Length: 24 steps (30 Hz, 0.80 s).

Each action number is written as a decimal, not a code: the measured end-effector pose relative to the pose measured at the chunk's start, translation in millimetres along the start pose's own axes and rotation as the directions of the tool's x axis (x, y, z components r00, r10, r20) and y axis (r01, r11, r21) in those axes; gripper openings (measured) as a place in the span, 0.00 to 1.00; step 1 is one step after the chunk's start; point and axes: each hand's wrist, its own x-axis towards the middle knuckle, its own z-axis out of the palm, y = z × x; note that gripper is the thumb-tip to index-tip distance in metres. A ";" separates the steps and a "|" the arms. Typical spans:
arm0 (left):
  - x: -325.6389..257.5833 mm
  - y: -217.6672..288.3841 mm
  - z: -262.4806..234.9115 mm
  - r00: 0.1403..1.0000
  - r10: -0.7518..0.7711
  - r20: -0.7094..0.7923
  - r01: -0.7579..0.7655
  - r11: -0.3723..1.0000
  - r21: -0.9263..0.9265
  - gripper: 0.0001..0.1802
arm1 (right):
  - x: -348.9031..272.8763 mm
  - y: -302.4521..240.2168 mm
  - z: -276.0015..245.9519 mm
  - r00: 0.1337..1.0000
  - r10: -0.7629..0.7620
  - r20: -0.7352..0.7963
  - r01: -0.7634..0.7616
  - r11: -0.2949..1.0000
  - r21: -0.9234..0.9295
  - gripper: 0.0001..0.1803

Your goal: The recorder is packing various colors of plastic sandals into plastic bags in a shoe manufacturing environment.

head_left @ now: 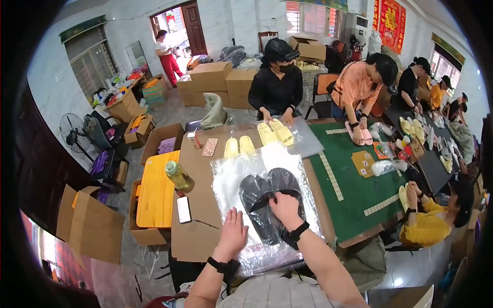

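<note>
A pair of black slippers (255, 197) lies side by side on a stack of clear plastic bags (231, 177) in front of me. Shiny film covers parts of the slippers; whether they are fully inside a bag I cannot tell. My right hand (285, 209) is closed, its fingers curled at the strap area of the right slipper. Flat on the bags, left of the slippers, rests my left hand (233, 232) with fingers stretched out. Beyond the bags stand two pairs of pale yellow slippers (239, 147), the farther pair near a co-worker's hands.
Left on the cardboard-covered table are a green bottle (177, 174), a phone (184, 210) and a pink blister pack (209, 147). A yellow board (158, 190) adjoins it. Rightward lies a green mat (354, 190), where a person in orange (354, 84) handles pink slippers (362, 134).
</note>
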 end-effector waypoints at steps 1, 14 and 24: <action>-0.3 0.7 0.2 1.000 -0.022 -0.009 0.021 0.998 -0.051 0.34 | 1.3 5.9 -2.6 1.000 0.009 -0.023 -0.009 1.000 0.006 0.15; 1.8 8.3 -7.7 0.993 0.111 -0.041 -0.100 0.973 0.210 0.30 | -29.0 -53.9 -47.6 0.989 -0.093 0.111 0.081 0.991 0.107 0.15; -4.1 1.7 -0.2 1.000 -0.002 -0.027 -0.001 0.996 -0.084 0.35 | -7.2 47.5 -28.2 0.972 0.195 -0.134 -0.199 0.980 -0.011 0.16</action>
